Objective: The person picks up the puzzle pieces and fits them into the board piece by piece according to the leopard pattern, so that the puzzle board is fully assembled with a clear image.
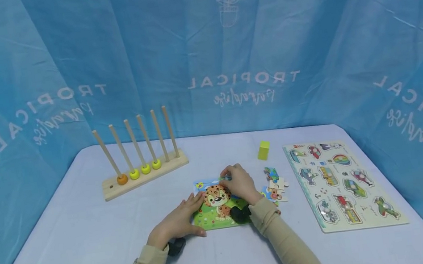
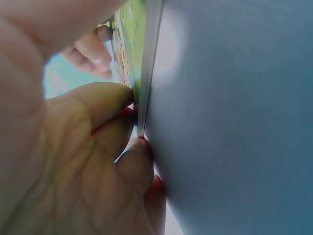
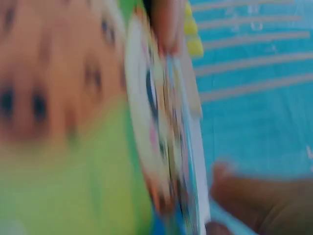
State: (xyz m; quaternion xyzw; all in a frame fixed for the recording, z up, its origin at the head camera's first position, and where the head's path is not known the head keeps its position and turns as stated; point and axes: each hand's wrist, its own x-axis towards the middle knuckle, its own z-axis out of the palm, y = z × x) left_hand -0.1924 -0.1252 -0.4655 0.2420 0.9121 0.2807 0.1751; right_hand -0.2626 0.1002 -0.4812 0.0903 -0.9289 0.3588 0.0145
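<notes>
One flat rectangular jigsaw board, printed with an orange spotted leopard on green grass under blue sky (image 1: 213, 221): near the middle of the table (image 1: 78, 250), which wears a white cover. The leopard shows as assembled.

One left hand (image 1: 179, 220), beige sleeve, dark device at the wrist: at the board's left side, fingers extended, fingertips touching its edge.

One right hand (image 1: 240, 184), likewise sleeved and fitted: over the board's upper right part, fingers bent downward. The right wrist view is blurred, so whether these fingers pinch a piece cannot be told.

Loose printed jigsaw pieces, several, blue, green and pale (image 1: 278, 184): grouped just right of the board, partly overlapping or touching.

One small yellow block (image 1: 263, 150): beyond the pieces, toward the far edge.

One pale wooden rack with six upright rods (image 1: 152, 175): far left, set at a slant. One orange bead (image 1: 122, 179) at the foot of the leftmost rod; three yellow beads (image 1: 145, 169) at the feet of the next three, one each.

One large cream board with coloured vehicle shapes (image 1: 370, 219): flat, at right.

One blue curtain with white lettering and plant drawings (image 1: 165, 34): behind and around.
</notes>
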